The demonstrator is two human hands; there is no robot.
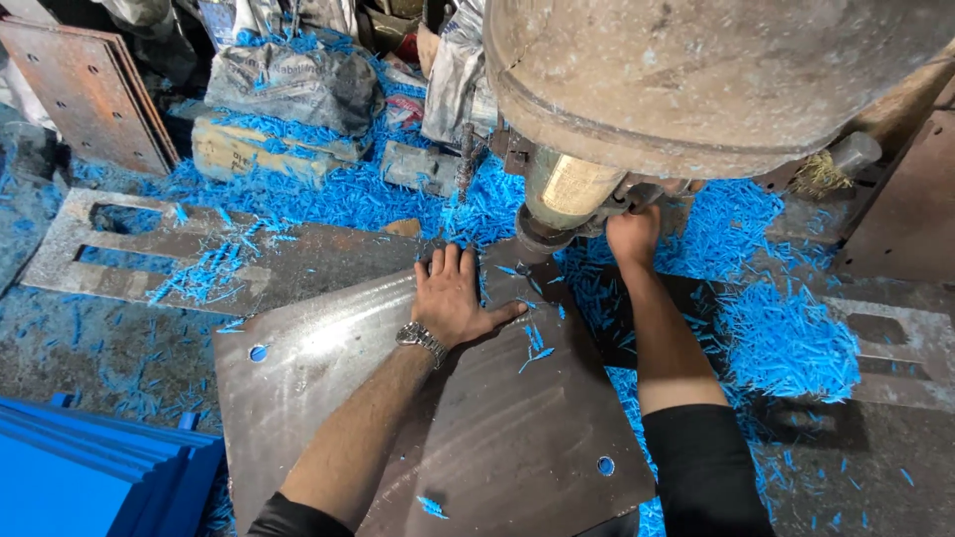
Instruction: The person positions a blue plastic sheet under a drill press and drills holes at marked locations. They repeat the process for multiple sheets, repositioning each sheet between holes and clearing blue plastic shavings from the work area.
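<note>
1. Fingers point(445, 267) of the left hand point(456, 301) lie spread and flat, palm down, pressing on the grey steel plate point(418, 398); they grip nothing. A metal wristwatch point(422, 340) circles that wrist.
2. Right hand point(634, 237) reaches up under the machine; its fingers curl around a dark lever or handle just beside the brass-coloured cylinder point(569, 189), though the exact grasp is partly hidden.
3. That plate is a broad, flat, scuffed sheet with small round holes point(606, 464) near its corners, lying tilted across the tabletop point(109, 348), its far edge reaching under the cylinder.
4. Overhead hangs a big, rounded, rusty machine housing point(716, 70), dusty and pitted.
5. Thin bright-blue plastic slivers point(786, 343) lie scattered in heaps around the plate and over the tabletop; a few rest on the plate itself.
6. Smooth blue sheets point(90, 467) are stacked at the lower left.
7. Another steel plate with rectangular cut-outs point(199, 249) lies flat beyond, and a rusty perforated plate point(95, 94) leans at the upper left.
</note>
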